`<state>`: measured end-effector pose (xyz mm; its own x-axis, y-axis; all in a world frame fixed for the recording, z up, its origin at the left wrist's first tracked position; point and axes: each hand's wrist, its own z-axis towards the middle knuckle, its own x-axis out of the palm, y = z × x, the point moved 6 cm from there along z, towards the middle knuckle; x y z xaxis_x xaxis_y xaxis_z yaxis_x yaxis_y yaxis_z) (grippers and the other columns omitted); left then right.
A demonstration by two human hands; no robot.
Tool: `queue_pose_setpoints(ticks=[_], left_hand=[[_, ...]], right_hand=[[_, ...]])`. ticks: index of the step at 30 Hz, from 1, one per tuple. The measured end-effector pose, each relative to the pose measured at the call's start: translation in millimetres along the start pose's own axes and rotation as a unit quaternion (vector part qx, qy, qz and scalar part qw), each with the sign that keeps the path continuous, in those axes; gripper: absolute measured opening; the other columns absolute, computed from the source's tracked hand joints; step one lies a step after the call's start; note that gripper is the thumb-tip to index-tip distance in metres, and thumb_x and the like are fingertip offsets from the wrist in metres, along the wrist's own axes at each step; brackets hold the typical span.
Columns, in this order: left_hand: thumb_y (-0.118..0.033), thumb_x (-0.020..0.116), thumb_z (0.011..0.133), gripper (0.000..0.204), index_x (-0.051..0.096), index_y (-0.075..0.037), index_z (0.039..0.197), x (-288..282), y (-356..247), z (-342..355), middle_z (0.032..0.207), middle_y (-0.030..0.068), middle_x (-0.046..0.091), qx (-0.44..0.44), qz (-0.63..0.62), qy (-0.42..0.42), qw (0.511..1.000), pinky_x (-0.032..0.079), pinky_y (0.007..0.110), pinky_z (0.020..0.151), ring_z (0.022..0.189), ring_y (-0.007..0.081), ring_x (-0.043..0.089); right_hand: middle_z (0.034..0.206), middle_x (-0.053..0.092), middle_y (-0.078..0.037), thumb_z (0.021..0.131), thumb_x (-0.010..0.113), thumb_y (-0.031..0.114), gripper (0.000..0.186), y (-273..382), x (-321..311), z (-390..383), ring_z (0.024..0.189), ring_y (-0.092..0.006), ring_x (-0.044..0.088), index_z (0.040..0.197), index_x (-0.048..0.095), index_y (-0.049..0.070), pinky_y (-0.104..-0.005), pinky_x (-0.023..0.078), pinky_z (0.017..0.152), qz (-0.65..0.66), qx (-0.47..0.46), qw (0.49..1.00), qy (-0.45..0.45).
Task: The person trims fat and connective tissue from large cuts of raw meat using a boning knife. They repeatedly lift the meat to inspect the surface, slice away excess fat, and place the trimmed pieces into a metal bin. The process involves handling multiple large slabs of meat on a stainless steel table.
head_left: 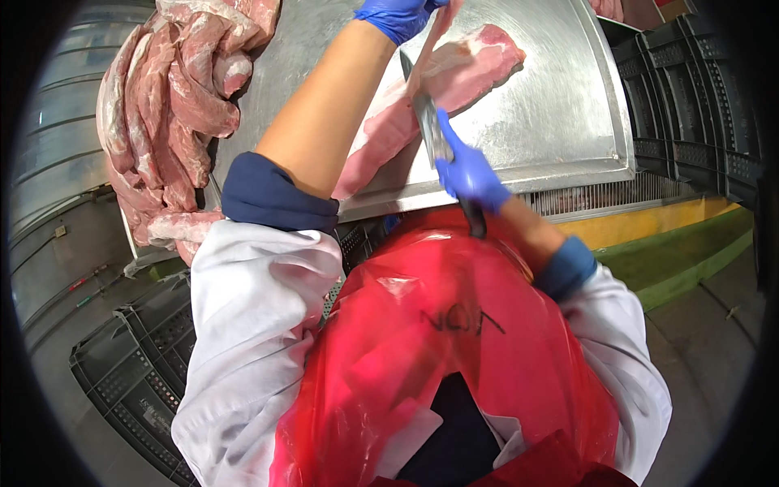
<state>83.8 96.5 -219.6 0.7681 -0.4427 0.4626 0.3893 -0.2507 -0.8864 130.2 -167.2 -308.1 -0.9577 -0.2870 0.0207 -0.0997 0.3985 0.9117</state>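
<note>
A long pale pink cut of meat [479,71] lies slantwise on the metal work table [560,105]. My right hand [475,174], in a blue glove, is closed round a knife [430,130] with a black handle. The blade points away from me and crosses the middle of the meat. At the top edge my left hand [398,16], also gloved in blue, holds up a thin strip of meat [438,36] that runs down to the blade. Part of this hand is cut off by the picture's edge, and my left forearm covers some of the table.
A large heap of meat pieces [174,105] lies at the table's left side. Black plastic crates stand at the right [690,97] and lower left [138,365]. Past the table's front right edge are a metal grate [608,195] and a yellow ledge [649,225].
</note>
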Motion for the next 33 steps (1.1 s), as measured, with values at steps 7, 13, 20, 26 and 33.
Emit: queue_pose_setpoints(ticks=[7,13,20,26,33], left_hand=[[-0.009,0.057,0.094,0.011,0.061,-0.008,0.084,4,-29,-14,0.077,0.003,0.056,0.01,-0.055,0.035,0.998,0.039,0.025,0.054,0.062,0.0109,0.047],[-0.01,0.056,0.097,0.012,0.06,-0.007,0.085,-8,-60,-31,0.077,0.0042,0.055,0.016,-0.117,0.038,0.992,0.039,0.024,0.054,0.062,0.0116,0.046],[-0.013,0.054,0.1,0.014,0.059,-0.006,0.089,-24,-89,-47,0.08,0.0046,0.056,0.042,-0.159,0.032,0.986,0.038,0.023,0.054,0.065,0.0115,0.047],[-0.015,0.057,0.1,0.015,0.058,-0.005,0.089,-18,-115,-66,0.08,0.0046,0.055,0.049,-0.163,0.046,0.984,0.039,0.021,0.055,0.065,0.0114,0.047],[-0.008,0.055,0.097,0.013,0.06,-0.002,0.086,-50,-153,-90,0.077,0.003,0.057,0.078,-0.155,0.012,0.985,0.044,0.024,0.06,0.066,0.0119,0.052]], right_hand=[[0.074,0.063,-0.014,0.091,0.05,0.008,0.083,23,3,68,0.057,-0.0191,0.06,0.163,0.009,0.018,-0.0346,0.054,0.057,-0.049,0.03,0.997,-0.048],[0.072,0.063,-0.011,0.089,0.049,0.008,0.084,-2,32,9,0.057,-0.0184,0.06,0.163,0.01,0.021,-0.0343,0.053,0.058,0.004,0.044,0.999,0.017],[0.064,0.056,-0.006,0.092,0.047,0.004,0.082,3,43,27,0.05,-0.014,0.054,0.163,0.013,0.028,-0.0318,0.051,0.05,-0.064,0.023,0.998,0.014],[0.075,0.066,-0.014,0.09,0.052,0.01,0.086,7,45,68,0.06,-0.0198,0.063,0.163,0.01,0.029,-0.0345,0.055,0.062,-0.047,0.089,0.994,0.031],[0.072,0.061,-0.007,0.094,0.05,0.006,0.082,-9,73,-1,0.055,-0.0124,0.056,0.162,0.012,0.031,-0.029,0.052,0.054,-0.052,0.01,0.997,0.052]])
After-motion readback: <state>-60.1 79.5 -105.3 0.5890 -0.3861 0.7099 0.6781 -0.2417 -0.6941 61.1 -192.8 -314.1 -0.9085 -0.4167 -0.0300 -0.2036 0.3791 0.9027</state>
